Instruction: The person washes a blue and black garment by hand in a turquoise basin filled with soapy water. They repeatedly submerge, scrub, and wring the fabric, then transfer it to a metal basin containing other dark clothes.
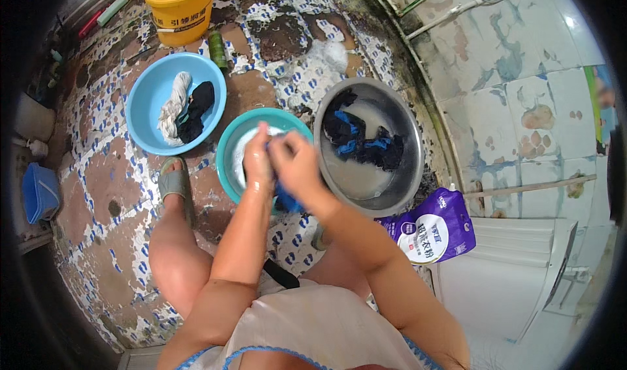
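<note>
Over a teal plastic basin (226,130) with whitish, sudsy water, my left hand (258,159) and my right hand (296,162) come together, gripping a dark blue cloth (288,198). Part of the cloth hangs below the hands near the basin's rim; the rest is hidden between the fingers. The right hand is blurred. On the right, a metal basin (418,149) holds black and blue garments (365,135) in cloudy water. A light blue basin (134,125) at upper left contains a twisted white cloth (174,108) and a twisted black cloth (197,110).
A yellow bucket (181,20) stands at the top, beside a green cylindrical container (216,49). A purple detergent bag (453,218) lies at the right near the wall. Foam (333,54) spreads on the patterned floor. A blue plastic container (41,193) is at far left.
</note>
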A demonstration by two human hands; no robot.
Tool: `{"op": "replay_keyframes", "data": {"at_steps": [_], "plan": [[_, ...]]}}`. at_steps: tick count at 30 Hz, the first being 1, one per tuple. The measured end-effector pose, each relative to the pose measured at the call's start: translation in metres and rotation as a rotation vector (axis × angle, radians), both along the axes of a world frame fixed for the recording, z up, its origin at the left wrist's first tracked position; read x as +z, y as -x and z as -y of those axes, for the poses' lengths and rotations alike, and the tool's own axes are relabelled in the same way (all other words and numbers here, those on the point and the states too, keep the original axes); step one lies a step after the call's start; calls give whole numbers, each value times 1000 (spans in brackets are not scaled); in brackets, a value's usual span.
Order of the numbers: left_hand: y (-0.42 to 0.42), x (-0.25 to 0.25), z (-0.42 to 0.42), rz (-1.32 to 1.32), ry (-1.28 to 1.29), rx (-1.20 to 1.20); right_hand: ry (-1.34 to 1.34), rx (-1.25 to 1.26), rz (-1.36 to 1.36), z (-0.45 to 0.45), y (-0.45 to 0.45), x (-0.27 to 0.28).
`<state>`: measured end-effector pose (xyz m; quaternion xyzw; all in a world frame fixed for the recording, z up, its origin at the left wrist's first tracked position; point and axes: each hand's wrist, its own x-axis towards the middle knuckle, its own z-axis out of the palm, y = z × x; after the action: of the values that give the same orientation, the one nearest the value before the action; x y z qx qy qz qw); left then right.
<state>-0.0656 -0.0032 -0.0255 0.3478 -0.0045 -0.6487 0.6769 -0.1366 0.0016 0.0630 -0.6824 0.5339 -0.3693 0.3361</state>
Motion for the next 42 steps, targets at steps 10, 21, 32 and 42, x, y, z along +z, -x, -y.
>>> {"op": "replay_keyframes", "data": {"at_steps": [10, 21, 32, 42], "plan": [[-6, 34, -7, 245, -69, 84, 99, -9, 13, -3, -7, 4], [-10, 66, -2, -158, -112, 212, -2, -277, 158, 87, 58, -49], [-26, 20, -2, 226, -103, 166, -494, -57, 988, 73, 47, -11], [-14, -19, -13, -46, 46, -27, 353, 441, -309, -32, -13, -5]]}}
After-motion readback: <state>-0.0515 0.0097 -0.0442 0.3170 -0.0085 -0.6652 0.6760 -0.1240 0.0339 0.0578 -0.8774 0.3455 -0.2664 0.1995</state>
